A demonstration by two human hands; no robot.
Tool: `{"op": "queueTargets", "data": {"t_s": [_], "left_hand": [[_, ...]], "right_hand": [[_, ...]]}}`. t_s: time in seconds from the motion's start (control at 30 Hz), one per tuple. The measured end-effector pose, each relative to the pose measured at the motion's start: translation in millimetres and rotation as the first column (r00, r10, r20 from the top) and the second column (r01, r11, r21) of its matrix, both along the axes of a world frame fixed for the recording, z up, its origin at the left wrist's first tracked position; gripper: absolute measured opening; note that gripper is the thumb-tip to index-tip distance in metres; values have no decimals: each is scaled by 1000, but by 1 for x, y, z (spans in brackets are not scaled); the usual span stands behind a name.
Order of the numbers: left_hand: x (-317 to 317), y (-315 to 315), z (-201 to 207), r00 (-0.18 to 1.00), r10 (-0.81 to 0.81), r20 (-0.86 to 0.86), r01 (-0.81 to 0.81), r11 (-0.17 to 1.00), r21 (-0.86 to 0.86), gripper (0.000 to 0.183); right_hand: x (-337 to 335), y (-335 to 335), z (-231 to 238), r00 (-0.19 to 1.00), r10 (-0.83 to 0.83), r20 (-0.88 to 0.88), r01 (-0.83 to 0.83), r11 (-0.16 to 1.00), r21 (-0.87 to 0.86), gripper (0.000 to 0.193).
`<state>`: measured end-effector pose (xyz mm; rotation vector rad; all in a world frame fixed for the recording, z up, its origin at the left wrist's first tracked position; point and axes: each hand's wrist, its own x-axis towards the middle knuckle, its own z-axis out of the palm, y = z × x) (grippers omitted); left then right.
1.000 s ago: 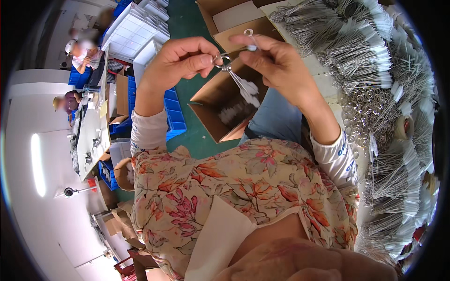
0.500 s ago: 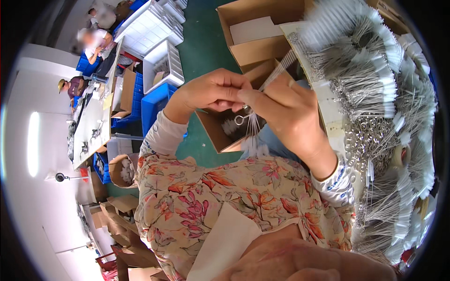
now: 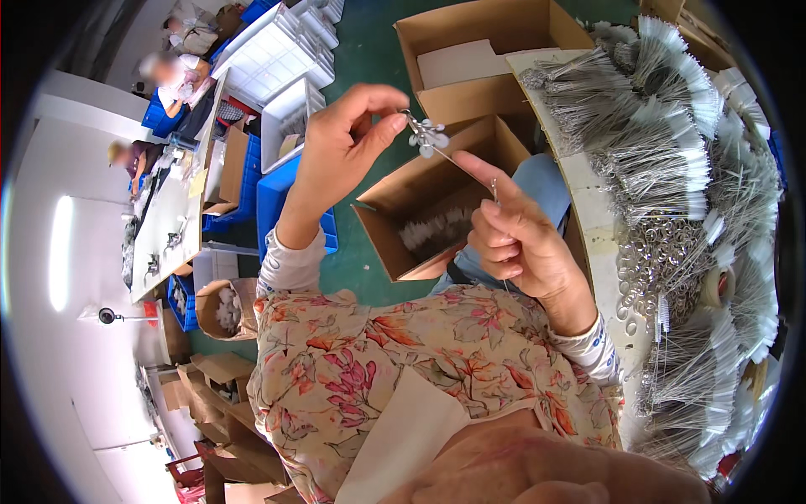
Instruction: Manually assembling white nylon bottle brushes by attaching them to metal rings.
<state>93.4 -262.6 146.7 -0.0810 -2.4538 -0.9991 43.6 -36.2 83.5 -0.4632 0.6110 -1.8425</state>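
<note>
My left hand is raised, thumb and forefinger pinching a metal ring that carries a small bunch of wire brushes. The bunch points toward my right hand, its pale round ends fanned out. Opposite it, my right hand has its forefinger stretched out, the tip near a thin wire of the bunch. Its other fingers are curled round a thin wire piece with a loop end showing above the thumb; the rest is mostly hidden. Below both hands, an open cardboard box has white-bristled brushes in it.
At right, a table bears piles of wire brushes and loose metal rings. A larger carton stands beyond. Blue bins and white crates lie left, with two people at a long table.
My hands have moved apart, the left one up and leftward with the bunch. The brushes that hung below the hands now point to the right. My right forefinger has stretched out.
</note>
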Motion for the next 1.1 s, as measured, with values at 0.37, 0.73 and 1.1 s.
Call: {"op": "queueTargets", "data": {"t_s": [0.37, 0.73, 1.1], "left_hand": [[-11, 54, -1, 973, -230, -12, 224, 958, -177, 6], [-45, 72, -24, 850, -471, 238, 273, 778, 566, 13], [-60, 97, -43, 897, -441, -39, 435, 861, 264, 8]], "right_hand": [[-2, 3, 11, 136, -446, -885, 817, 556, -154, 21], [-23, 20, -18, 449, -687, -572, 780, 614, -124, 10], [-22, 34, -26, 439, -708, -553, 821, 566, -72, 10]]}}
